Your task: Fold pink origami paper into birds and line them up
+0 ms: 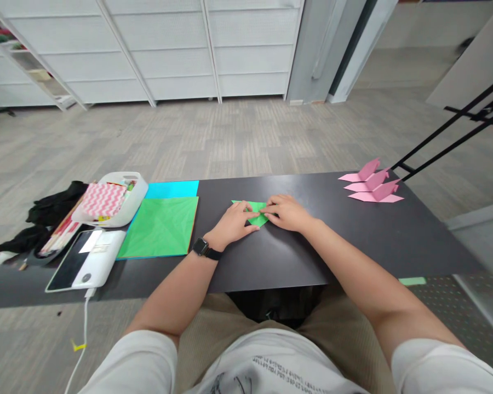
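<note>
A small piece of green origami paper (258,220), folded into a pointed shape, lies on the dark table in front of me. My left hand (235,221) holds its left side, fingertips on the paper and the thumb at its lower edge. From the other side, my right hand (286,212) bears on the paper with closed, bent fingers. The fingertips of both hands nearly meet at its middle, and they cover part of the folds.
Pink folded paper birds (372,186) stand at the table's right end. To the left are a stack of green square sheets (162,227), a blue sheet (172,189), a white basket (133,200), a phone and white power bank (102,260) with a cable, and black cloth (57,202).
</note>
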{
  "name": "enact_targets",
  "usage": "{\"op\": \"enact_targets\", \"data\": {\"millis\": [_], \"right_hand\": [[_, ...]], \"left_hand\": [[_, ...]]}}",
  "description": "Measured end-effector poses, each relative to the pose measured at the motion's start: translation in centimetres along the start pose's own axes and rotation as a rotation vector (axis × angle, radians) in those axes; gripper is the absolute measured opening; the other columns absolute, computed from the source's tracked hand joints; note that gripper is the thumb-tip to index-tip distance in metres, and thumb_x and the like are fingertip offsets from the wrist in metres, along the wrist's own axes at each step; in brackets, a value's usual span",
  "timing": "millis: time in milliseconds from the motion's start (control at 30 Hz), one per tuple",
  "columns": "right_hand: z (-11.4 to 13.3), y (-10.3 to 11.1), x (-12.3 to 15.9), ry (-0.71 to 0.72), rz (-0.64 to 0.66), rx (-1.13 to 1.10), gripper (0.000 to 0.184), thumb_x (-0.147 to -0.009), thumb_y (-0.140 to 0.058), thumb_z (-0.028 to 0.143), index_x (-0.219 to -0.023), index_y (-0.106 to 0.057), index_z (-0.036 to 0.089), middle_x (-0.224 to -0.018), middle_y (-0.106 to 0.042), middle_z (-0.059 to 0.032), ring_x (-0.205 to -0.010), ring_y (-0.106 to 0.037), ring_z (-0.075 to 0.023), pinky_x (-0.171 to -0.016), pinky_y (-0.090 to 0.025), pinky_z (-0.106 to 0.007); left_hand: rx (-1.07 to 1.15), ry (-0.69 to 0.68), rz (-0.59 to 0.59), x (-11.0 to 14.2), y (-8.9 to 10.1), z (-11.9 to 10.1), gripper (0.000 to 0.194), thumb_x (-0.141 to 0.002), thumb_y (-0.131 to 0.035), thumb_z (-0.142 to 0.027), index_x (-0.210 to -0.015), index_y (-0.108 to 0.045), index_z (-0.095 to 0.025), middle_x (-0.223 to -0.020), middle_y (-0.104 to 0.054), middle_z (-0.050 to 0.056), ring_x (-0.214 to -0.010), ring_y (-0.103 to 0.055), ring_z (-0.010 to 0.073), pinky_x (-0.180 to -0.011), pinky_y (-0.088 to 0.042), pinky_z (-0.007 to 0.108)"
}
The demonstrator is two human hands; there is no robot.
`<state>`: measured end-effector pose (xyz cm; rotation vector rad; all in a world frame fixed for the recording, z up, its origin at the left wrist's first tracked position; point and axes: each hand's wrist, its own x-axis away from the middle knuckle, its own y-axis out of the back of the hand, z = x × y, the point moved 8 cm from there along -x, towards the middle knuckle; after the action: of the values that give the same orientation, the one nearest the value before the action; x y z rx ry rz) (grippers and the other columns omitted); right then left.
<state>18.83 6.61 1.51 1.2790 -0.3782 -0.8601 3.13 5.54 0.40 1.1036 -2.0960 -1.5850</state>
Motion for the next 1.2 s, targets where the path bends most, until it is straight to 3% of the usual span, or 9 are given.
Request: {"op": "enact_targets", "data": {"millis": [233, 400, 533, 800, 900, 1067, 1200], "right_hand": [[-2.0, -0.9, -2.0, -0.067, 0.046, 0.032, 0.029, -0.105, -0.06, 0.032, -0.118, -0.085, 0.033, -0.111, -0.072, -0.0079, -0.101, -0.062, -0.0261, -0.091, -0.042, -0.04], [-3.2, -1.0, -2.3, -0.209, -0.057, 0.032, 0.028, -0.104, -0.061, 0.03, -0.118, -0.085, 0.032, -0.11, -0.071, -0.008, -0.104, -0.062, -0.0268, -0.093, -0.044, -0.042], [-3.0, -1.4, -1.5, -0.229, -0.135, 0.042, 0.036, -0.104, -0.062, 0.033, -0.136, -0.077, 0.029, -0.121, -0.071, -0.0109, -0.112, -0.061, -0.03, -0.097, -0.045, -0.047], [-3.0, -1.6, -1.1, -0.237, -0.153, -0.001, 0.025, -0.101, -0.066, 0.034, -0.119, -0.083, 0.03, -0.119, -0.071, -0.0097, -0.113, -0.06, -0.0307, -0.099, -0.046, -0.049], [-3.2, -1.4, -1.1, -0.265, -0.167, -0.05, 0.021, -0.1, -0.067, 0.033, -0.114, -0.082, 0.029, -0.117, -0.072, -0.0091, -0.113, -0.062, -0.0303, -0.1, -0.046, -0.048], [-4.3, -0.9, -0.8, -0.294, -0.224, -0.181, 0.012, -0.094, -0.069, 0.028, -0.103, -0.076, 0.025, -0.104, -0.074, -0.006, -0.103, -0.066, -0.0262, -0.096, -0.05, -0.044], [-5.3, -0.6, -0.8, -0.292, -0.274, -0.38, 0.006, -0.089, -0.07, 0.03, -0.09, -0.071, 0.024, -0.093, -0.071, -0.004, -0.086, -0.066, -0.0216, -0.083, -0.054, -0.037]], "left_hand": [[0.02, 0.019, 0.014, -0.2, 0.4, -0.2, 0.038, -0.092, -0.083, -0.042, -0.127, -0.08, -0.028, -0.127, -0.066, 0.009, -0.12, -0.063, 0.0289, -0.113, -0.049, 0.049], [0.032, 0.025, 0.015, -0.1, 0.5, -0.2, 0.038, -0.092, -0.083, -0.042, -0.127, -0.079, -0.029, -0.128, -0.066, 0.009, -0.12, -0.063, 0.029, -0.114, -0.049, 0.05], [0.037, -0.001, 0.001, -0.1, 0.5, -0.2, 0.039, -0.093, -0.082, -0.042, -0.129, -0.078, -0.028, -0.129, -0.067, 0.01, -0.122, -0.064, 0.0295, -0.115, -0.049, 0.051], [0.089, -0.05, 0.023, -0.2, 0.4, -0.8, 0.038, -0.098, -0.073, -0.03, -0.135, -0.073, -0.033, -0.141, -0.068, 0.007, -0.135, -0.061, 0.0283, -0.133, -0.026, 0.063], [0.096, -0.043, 0.014, -0.2, 0.5, -0.6, 0.032, -0.096, -0.076, -0.03, -0.127, -0.075, -0.033, -0.143, -0.067, 0.006, -0.138, -0.06, 0.0279, -0.134, -0.023, 0.064], [0.054, -0.005, -0.059, -0.2, 1.5, -0.4, 0.018, -0.091, -0.081, -0.027, -0.107, -0.073, -0.027, -0.139, -0.064, 0.007, -0.136, -0.058, 0.0286, -0.132, -0.028, 0.062], [0.09, 0.056, -0.204, -0.2, 2.9, 0.0, 0.026, -0.087, -0.084, -0.025, -0.106, -0.065, -0.023, -0.129, -0.064, 0.01, -0.129, -0.06, 0.0291, -0.121, -0.045, 0.053]]}}
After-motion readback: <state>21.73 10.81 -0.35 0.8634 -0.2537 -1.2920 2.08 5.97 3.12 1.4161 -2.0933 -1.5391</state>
